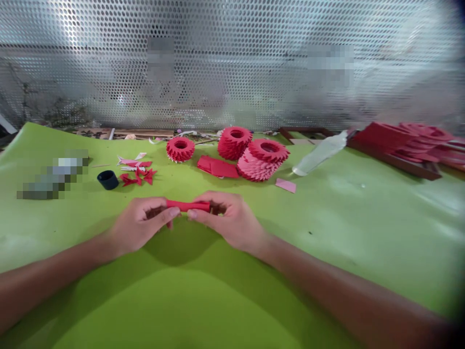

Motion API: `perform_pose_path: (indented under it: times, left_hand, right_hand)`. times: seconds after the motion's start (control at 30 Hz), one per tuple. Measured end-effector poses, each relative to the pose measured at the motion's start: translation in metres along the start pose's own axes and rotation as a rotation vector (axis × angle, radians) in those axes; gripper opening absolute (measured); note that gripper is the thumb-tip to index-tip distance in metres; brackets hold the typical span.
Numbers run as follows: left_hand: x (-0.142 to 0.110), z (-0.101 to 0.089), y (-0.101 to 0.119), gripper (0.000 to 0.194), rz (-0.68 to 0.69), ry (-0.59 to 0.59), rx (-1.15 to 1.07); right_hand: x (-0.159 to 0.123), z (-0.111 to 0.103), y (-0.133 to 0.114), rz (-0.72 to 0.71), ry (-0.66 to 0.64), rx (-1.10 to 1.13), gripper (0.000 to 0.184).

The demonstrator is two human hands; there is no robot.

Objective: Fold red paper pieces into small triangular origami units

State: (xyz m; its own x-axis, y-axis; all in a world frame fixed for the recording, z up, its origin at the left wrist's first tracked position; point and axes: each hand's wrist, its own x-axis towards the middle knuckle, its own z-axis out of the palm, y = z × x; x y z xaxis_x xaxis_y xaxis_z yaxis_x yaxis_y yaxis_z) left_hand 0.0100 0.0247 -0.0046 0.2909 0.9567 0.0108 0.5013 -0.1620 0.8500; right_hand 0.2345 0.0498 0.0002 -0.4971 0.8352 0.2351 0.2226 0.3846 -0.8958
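Between my two hands, above the green tabletop (225, 310), is a folded strip of red paper (198, 206). My left hand (145, 220) pinches its left end, thumb in front and fingers curled behind. At the right end, my right hand (228, 215) grips it in the same way. The two thumb tips are close together near the strip's middle. Beyond my hands lie a stack of folded red paper pieces (218, 166) and several small pointed red paper pieces (138, 177).
Spiky red paper rings (180, 149) and a red-and-pink stack (261, 162) stand at the back. A dark round cup or ring (108, 180) is at left. A whitish bottle (319, 154) and a brown tray (399, 157) of red paper lie right. Behind rises a perforated metal screen (232, 87).
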Motion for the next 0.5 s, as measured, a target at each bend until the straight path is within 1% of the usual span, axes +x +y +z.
perform_pose_path:
  times: [0.07,0.13,0.2,0.23,0.27,0.3,0.4,0.5]
  left_hand:
    - [-0.0001,-0.0007,-0.0005,0.05,0.019,-0.018,-0.067]
    - [0.0003,-0.0019,-0.0007,0.053,0.028,-0.034,-0.127]
    - [0.0008,-0.0026,-0.0002,0.047,0.019,-0.038,-0.127]
    - [0.0009,-0.0026,0.0004,0.042,0.013,-0.039,-0.118]
    - [0.0011,-0.0025,0.0012,0.037,0.01,-0.042,-0.118]
    - [0.0012,-0.0023,0.0021,0.034,0.008,-0.047,-0.129]
    - [0.0019,-0.002,0.0045,0.036,0.002,-0.066,-0.147]
    - [0.0033,-0.0023,0.0034,0.038,0.012,-0.052,-0.115]
  right_hand:
    - [-0.0016,-0.001,0.0016,-0.173,0.046,-0.14,0.012]
    - [-0.0024,-0.0035,0.0038,-0.422,0.07,-0.29,0.01]
    - [-0.0032,-0.0054,0.0053,-0.652,0.066,-0.415,0.014]
    - [-0.0037,-0.0056,0.0056,-0.724,0.057,-0.457,0.015]
    - [-0.0044,-0.0054,0.0055,-0.76,0.042,-0.479,0.016]
    - [-0.0051,-0.0049,0.005,-0.765,0.022,-0.48,0.016]
    - [-0.0069,-0.0028,0.0027,-0.693,-0.045,-0.408,0.019]
    - [-0.0068,-0.0025,0.0021,-0.605,-0.144,-0.303,0.019]
